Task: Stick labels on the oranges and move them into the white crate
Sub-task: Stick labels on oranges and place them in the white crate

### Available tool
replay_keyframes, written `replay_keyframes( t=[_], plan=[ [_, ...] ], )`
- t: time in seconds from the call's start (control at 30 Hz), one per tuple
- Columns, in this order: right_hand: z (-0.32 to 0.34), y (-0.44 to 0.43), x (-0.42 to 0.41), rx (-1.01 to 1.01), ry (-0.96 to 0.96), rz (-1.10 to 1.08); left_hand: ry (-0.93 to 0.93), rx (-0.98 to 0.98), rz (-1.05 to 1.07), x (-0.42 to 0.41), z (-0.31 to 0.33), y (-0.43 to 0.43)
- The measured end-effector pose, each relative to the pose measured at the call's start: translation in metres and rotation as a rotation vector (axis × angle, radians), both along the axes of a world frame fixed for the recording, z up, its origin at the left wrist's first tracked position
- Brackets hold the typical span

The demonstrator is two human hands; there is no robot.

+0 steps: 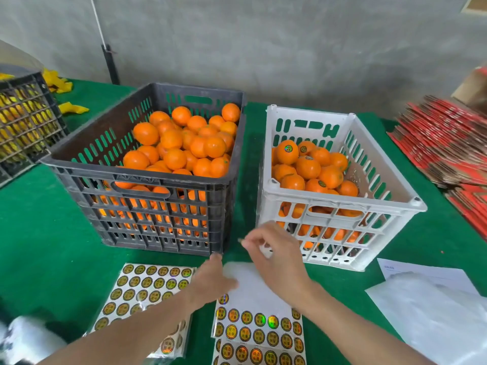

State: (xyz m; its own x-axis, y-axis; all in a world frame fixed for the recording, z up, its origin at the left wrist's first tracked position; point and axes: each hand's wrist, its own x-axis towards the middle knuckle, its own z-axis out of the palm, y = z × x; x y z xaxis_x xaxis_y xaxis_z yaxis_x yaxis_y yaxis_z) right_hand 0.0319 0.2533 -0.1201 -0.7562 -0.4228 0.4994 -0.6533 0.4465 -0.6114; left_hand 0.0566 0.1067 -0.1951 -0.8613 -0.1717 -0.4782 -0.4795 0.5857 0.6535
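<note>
Label sheets (259, 330) under forearms (353, 325), right hand (275, 255) pinching a blurred speck (240, 240), left hand (210, 281) blurred, grip unclear.

place: fruit packing shed | evidence: orange crates (137, 178), label sheets (147, 288), flat red cartons (442, 143), concrete wall (263, 43)

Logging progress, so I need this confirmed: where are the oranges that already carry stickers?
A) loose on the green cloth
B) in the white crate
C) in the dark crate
B: round labels show on oranges lying in the white crate.
</note>
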Motion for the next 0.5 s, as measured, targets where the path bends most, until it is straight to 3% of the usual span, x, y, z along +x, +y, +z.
replay_keyframes(
  t=[0.07, 0.17, 0.27, 0.33, 0.4, 0.5],
  plan=[
    [0.026, -0.009, -0.011, -0.054, 0.070, -0.011, 0.308, -0.128, -0.023, -0.002, 0.028, -0.003],
    [0.056, -0.029, -0.028, -0.141, 0.181, 0.009, 0.776, 0.010, -0.055, -0.005, 0.084, -0.010],
    [0.076, -0.052, -0.053, -0.195, 0.283, 0.074, 0.990, 0.166, -0.064, -0.013, 0.139, -0.026],
    [0.086, -0.068, -0.075, -0.185, 0.220, 0.101, 1.073, 0.155, -0.056, -0.030, 0.166, -0.041],
    [0.092, -0.086, -0.100, -0.122, 0.097, 0.076, 1.072, 0.003, -0.003, -0.063, 0.180, -0.059],
    [0.093, -0.111, -0.134, -0.007, -0.115, -0.048, 0.844, -0.292, 0.057, -0.129, 0.186, -0.096]
  ],
)
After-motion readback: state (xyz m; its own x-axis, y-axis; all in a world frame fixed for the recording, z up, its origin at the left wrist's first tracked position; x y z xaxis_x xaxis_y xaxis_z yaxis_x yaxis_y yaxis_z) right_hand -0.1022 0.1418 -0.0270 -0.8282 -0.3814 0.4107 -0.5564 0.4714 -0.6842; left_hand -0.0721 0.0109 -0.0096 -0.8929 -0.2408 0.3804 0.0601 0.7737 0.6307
